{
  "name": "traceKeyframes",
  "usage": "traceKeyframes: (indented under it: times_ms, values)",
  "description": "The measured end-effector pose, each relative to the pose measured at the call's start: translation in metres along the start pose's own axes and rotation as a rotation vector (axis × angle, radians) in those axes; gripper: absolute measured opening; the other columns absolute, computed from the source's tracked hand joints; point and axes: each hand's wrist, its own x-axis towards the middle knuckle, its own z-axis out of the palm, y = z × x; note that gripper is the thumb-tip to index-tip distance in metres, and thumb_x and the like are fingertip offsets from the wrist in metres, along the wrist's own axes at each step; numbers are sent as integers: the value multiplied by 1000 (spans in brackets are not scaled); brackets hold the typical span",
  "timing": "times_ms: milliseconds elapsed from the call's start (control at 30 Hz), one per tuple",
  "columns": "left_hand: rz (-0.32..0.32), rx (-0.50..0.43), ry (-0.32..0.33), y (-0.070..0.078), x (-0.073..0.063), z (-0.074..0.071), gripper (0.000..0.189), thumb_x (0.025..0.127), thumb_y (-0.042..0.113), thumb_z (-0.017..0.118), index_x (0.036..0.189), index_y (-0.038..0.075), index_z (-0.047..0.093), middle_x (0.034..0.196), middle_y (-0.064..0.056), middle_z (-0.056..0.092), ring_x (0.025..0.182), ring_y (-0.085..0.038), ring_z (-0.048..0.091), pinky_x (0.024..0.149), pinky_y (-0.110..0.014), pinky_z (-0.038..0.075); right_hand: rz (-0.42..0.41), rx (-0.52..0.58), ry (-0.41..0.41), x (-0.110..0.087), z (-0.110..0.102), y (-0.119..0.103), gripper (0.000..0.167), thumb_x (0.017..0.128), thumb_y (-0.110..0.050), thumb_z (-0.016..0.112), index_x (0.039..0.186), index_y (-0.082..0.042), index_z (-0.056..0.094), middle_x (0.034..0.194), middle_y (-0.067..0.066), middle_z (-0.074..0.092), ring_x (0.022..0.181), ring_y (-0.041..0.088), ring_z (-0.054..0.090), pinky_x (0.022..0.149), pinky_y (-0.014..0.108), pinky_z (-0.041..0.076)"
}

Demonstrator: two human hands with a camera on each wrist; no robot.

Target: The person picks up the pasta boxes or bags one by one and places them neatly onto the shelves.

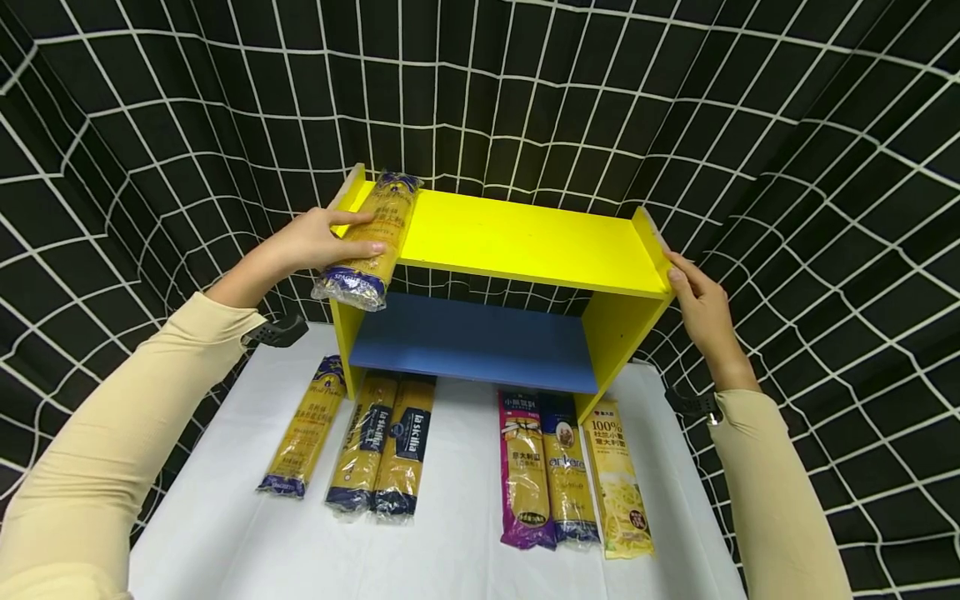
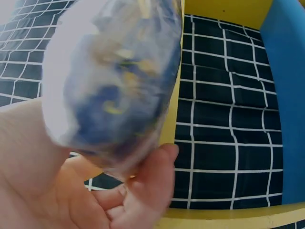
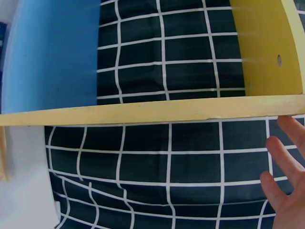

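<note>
My left hand (image 1: 318, 237) grips a clear-and-blue pack of spaghetti (image 1: 386, 221) by its side. The pack lies over the left end of the yellow top board (image 1: 517, 242), its near end jutting past the front edge. In the left wrist view the blurred end of the spaghetti pack (image 2: 119, 90) fills the upper left, with the fingers (image 2: 155, 176) bent beneath it. At the shelf unit's upper right corner, my right hand (image 1: 703, 308) rests against the outer side. Its fingers (image 3: 286, 157) look spread and nearly straight in the right wrist view.
Below the top is a blue board (image 1: 472, 342). On the white table (image 1: 465, 500) lie a matching spaghetti pack (image 1: 303, 429), two dark-labelled packs (image 1: 401, 450), a magenta pack (image 1: 525, 475), a blue-ended pack (image 1: 570, 475) and a pale yellow pack (image 1: 618, 483). Black gridded cloth surrounds everything.
</note>
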Motion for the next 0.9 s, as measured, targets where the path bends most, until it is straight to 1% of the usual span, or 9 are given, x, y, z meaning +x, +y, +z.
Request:
traceKeyframes:
  times_ms: [100, 167, 300, 433, 533, 633, 767, 900]
  values:
    - [4, -5, -12, -6, -1, 2, 89, 84, 70, 61, 156, 30, 29, 112, -22, 63, 77, -19, 69, 67, -28, 57, -3, 0, 3, 0, 0, 0, 43, 104, -52, 37, 147, -48, 40, 156, 5, 44, 129, 27, 50, 110, 58, 39]
    - [15, -16, -11, -10, -1, 4, 89, 85, 70, 60, 157, 30, 27, 115, -23, 61, 78, -21, 69, 67, -28, 58, 0, -1, 2, -1, 0, 0, 43, 104, -52, 37, 147, -48, 39, 156, 5, 44, 129, 27, 50, 110, 59, 39]
    - [34, -21, 15, -13, -3, 9, 88, 86, 71, 57, 157, 31, 25, 110, -21, 62, 78, -21, 68, 66, -28, 56, 3, 2, -4, -1, 0, -1, 43, 104, -53, 36, 147, -49, 38, 156, 6, 44, 128, 27, 50, 110, 60, 39]
    - [68, 46, 79, -12, -8, 11, 86, 88, 71, 53, 157, 26, 28, 104, -21, 67, 74, -20, 68, 64, -27, 52, 2, 7, -2, -1, 1, 0, 43, 104, -53, 36, 147, -49, 39, 155, 7, 45, 127, 29, 50, 110, 60, 38]
    - [95, 112, 125, -9, -16, 11, 84, 90, 70, 51, 157, 24, 29, 102, -20, 70, 71, -20, 69, 61, -28, 50, 4, 5, 2, -1, 2, 1, 43, 104, -53, 36, 147, -49, 39, 155, 8, 45, 127, 30, 50, 110, 60, 38]
    - [105, 147, 139, -7, -29, 11, 84, 91, 70, 50, 158, 24, 26, 108, -23, 70, 77, -23, 70, 62, -30, 50, 4, 1, 1, -1, 2, 1, 43, 104, -53, 36, 147, -50, 38, 156, 7, 44, 128, 30, 50, 110, 60, 38]
    - [111, 147, 134, -6, -44, 15, 86, 90, 70, 51, 159, 25, 23, 123, -27, 65, 91, -30, 67, 67, -34, 49, -1, 1, -2, 0, 1, 1, 43, 104, -53, 35, 147, -50, 37, 156, 6, 43, 129, 30, 50, 110, 60, 38]
    - [111, 148, 133, -8, -56, 22, 90, 88, 71, 54, 159, 28, 19, 131, -25, 60, 98, -32, 63, 74, -39, 48, 2, -5, 0, 0, 2, 1, 43, 104, -53, 35, 147, -49, 37, 157, 5, 43, 128, 30, 50, 109, 60, 39]
